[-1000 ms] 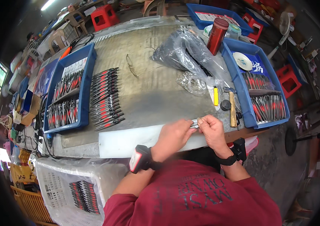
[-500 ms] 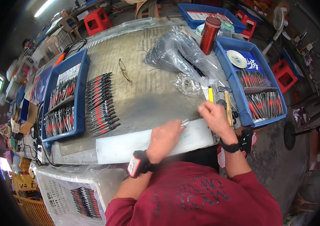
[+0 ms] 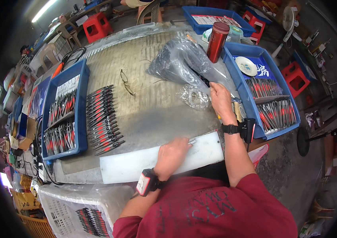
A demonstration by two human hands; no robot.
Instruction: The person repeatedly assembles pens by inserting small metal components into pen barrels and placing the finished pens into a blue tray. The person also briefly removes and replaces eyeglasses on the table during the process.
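Note:
My left hand (image 3: 172,156) is closed over the white board (image 3: 127,160) at the table's near edge. A small silvery metal piece (image 3: 192,141) sticks out from its fingertips; its kind is hard to make out. Farther off to the right, my right hand (image 3: 221,101) reaches the mouth of a clear plastic bag (image 3: 176,59) filled with dark pieces. Its fingers are pinched together, and what they hold, if anything, is hidden. Beside it lies a crumpled clear small bag (image 3: 194,96). Slim black-and-red tools (image 3: 104,115) lie in a neat row left of the board.
Blue trays (image 3: 82,91) (image 3: 269,133) of similar black-and-red tools stand left and right. A red flask (image 3: 217,41) stands behind the plastic bag, glasses (image 3: 126,82) lie mid-table, and a hammer (image 3: 238,111) lies by the right tray. A lined white basket (image 3: 59,206) stands below left.
My right hand has moved forward from above the board's right end to the bag's mouth. My left hand stays over the board with the small metal piece. The view has shifted slightly.

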